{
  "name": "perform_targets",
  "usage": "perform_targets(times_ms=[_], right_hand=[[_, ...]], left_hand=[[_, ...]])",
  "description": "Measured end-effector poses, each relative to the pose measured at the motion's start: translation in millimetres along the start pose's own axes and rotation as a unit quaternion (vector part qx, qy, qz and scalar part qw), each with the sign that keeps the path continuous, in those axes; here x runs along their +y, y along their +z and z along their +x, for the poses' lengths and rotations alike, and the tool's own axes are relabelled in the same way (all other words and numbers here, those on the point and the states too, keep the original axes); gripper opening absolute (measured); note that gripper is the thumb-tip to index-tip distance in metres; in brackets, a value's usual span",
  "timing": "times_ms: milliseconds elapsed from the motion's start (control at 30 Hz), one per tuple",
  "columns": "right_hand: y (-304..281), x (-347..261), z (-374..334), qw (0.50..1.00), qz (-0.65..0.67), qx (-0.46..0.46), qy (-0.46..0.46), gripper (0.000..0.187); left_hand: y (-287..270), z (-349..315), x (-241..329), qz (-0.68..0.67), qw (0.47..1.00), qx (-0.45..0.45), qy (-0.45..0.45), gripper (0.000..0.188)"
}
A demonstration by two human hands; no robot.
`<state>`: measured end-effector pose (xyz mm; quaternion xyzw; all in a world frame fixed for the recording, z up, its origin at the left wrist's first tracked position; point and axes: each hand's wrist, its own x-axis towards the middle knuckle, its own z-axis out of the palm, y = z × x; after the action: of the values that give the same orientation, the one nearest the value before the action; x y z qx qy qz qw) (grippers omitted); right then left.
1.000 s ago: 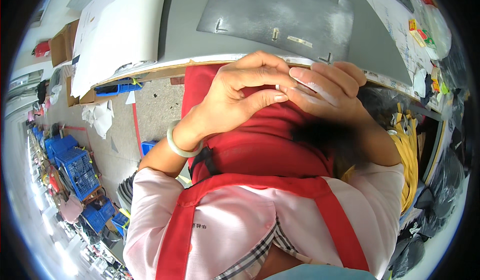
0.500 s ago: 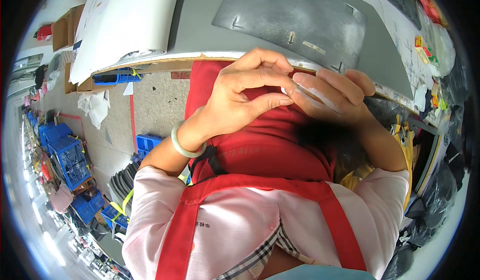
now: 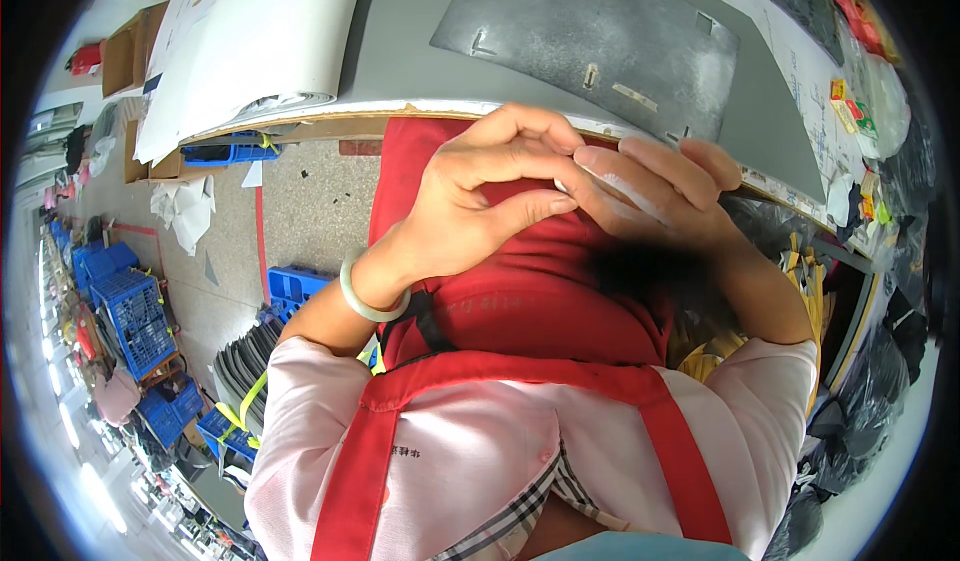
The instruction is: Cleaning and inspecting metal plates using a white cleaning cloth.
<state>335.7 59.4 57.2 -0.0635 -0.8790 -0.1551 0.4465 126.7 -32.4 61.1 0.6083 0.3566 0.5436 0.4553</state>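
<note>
My left hand, with a pale bangle on its wrist, is closed in a pinch at the fingertips of my right hand. A tiny whitish edge shows by its thumb tip; what it is I cannot make out. My right hand has its fingers curled toward the left one, back of the hand partly up. A white streak runs along its fingers; whether tape or powder is unclear. A dark blur covers the right wrist. Both hands are held over my red apron, just before the table edge.
On the grey table lies a dull grey plate with small slots. A white paper roll is at its left. Blue crates and a stack of dark sheets are at left; black plastic bags lie at right.
Both hands remain together with only slight finger shifts. The right fingers have tilted a little toward the left hand, and the view has moved slightly.
</note>
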Motion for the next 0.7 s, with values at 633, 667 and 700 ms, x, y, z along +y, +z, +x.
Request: perform_targets(times_ms=[633, 667, 700], right_hand=[[-2, -6, -3, 0.98, 0.116, -0.1, 0.126, 0.02], [-1, -6, -3, 0.976, 0.126, -0.113, 0.135, 0.02], [-1, -5, -4, 0.976, 0.126, -0.113, 0.135, 0.02]], left_hand=[[-13, -10, -10, -0.452, 0.858, 0.099, -0.222, 0.048], [-13, -11, -13, -0.452, 0.858, 0.099, -0.222, 0.048], [-12, -15, -20, -0.496, 0.843, 0.097, -0.187, 0.046]])
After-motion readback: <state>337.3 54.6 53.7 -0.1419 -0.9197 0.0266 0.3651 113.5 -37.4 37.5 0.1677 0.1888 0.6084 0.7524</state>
